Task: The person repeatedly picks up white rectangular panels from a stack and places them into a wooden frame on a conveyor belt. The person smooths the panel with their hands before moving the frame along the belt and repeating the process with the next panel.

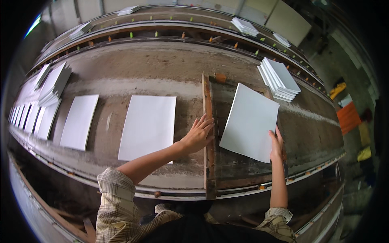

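My right hand (pixel 276 145) grips a blank white sheet (pixel 251 121) by its lower right edge, thumb on top. The sheet is tilted and lies over a wooden frame (pixel 243 181); whether it touches the frame I cannot tell. At the frame's left bar (pixel 208 158), my left hand (pixel 199 133) has its fingers stretched out and holds nothing. Its fingertips reach the bar. Left of that hand, another white sheet (pixel 148 125) lies flat on the long brown table (pixel 121 65), partly behind my left forearm.
White sheets (pixel 80 121) continue in a row to the left, with a stack (pixel 55 83) behind them. Another white stack (pixel 280 79) stands beyond the frame at the right. Farther back runs a rail (pixel 170 35) with small coloured clips. Orange and yellow items (pixel 349 117) lie at the far right.
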The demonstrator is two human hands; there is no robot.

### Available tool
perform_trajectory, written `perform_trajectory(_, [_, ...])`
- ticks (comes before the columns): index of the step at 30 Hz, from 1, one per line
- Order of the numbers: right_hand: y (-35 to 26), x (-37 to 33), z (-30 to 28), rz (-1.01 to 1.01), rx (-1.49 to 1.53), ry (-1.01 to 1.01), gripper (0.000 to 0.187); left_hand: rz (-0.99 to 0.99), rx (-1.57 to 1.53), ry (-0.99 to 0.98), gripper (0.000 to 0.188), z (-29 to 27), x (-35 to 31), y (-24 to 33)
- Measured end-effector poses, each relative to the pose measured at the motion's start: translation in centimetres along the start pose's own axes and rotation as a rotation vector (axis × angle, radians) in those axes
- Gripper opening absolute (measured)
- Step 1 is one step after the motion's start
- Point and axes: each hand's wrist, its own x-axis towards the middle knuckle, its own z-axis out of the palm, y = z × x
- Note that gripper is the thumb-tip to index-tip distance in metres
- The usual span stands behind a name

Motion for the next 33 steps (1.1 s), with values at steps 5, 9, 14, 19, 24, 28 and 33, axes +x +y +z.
perform_trajectory(5, [1.1, 1.8, -0.1, 0.081, 0.031, -0.153, 0.057, -0.138, -0.049, 0.089, 0.057, 3.2, 1.0, 2.4])
perform_trajectory(9, [3.0, 2.8, 0.2, 0.074, 0.015, -0.275, 0.059, -0.345, 0.246, 0.163, 0.05, 5.3, 2.3, 4.3])
perform_trajectory(14, [4.3, 2.8, -0.2, 0.048, -0.037, -0.324, 0.059, -0.239, 0.422, 0.283, 0.043, 6.4, 1.7, 4.8])
perform_trajectory(19, [4.1, 2.7, -0.4, 0.078, -0.059, -0.373, 0.06, -0.309, 0.489, 0.29, 0.036, 6.7, 2.0, 5.6])
perform_trajectory(24, [5.5, 3.1, -0.6, 0.051, -0.057, -0.362, 0.06, -0.386, 0.387, 0.229, 0.029, 6.3, 1.9, 6.5])
perform_trajectory(28, [5.1, 2.7, -0.1, 0.056, -0.062, -0.355, 0.06, -0.36, 0.401, 0.254, 0.027, 6.1, 1.8, 6.6])
perform_trajectory(33, [5.6, 2.6, 0.2, -0.087, -0.313, -0.287, 0.056, -0.418, 0.355, 0.212, 0.03, 5.4, 1.7, 7.3])
